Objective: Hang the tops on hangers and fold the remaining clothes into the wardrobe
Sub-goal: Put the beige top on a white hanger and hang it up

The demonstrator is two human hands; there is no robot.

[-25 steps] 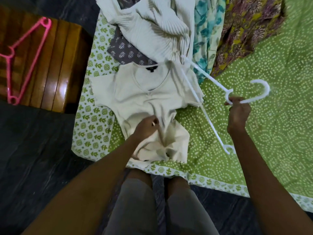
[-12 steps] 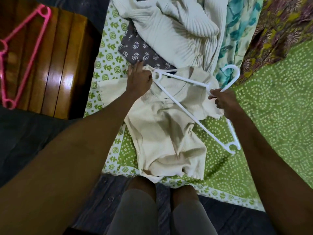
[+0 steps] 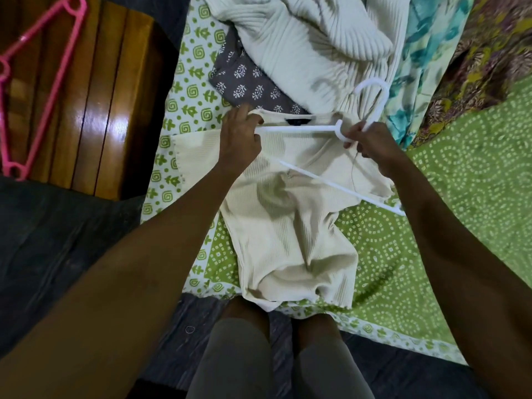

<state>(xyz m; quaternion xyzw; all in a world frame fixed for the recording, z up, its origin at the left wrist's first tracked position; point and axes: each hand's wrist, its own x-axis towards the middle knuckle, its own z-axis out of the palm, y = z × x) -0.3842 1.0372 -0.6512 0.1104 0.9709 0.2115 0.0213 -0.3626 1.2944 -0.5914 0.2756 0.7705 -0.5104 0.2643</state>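
Note:
A cream ribbed top [image 3: 288, 226] lies flat on the green patterned bedsheet [image 3: 431, 226], neckline away from me. A white plastic hanger [image 3: 299, 129] lies across its upper part, hook pointing toward the pile behind. My left hand [image 3: 241, 136] grips the top's left shoulder at the neckline, with the hanger's left end at its fingers. My right hand [image 3: 371, 139] grips the hanger at the base of its hook. The hanger's lower bar runs down to the right, over the top's right sleeve.
Behind the top lie a grey printed garment [image 3: 244, 82], a white ribbed sweater [image 3: 311, 38], a teal floral cloth [image 3: 426, 53] and a brown floral cloth [image 3: 489, 53]. A pink hanger [image 3: 43, 67] rests on a wooden surface [image 3: 100, 110] at left. My knees touch the bed's edge.
My left hand went from the top's middle up to its left shoulder. My right hand carried the hanger from the right side over onto the neckline and swung it level.

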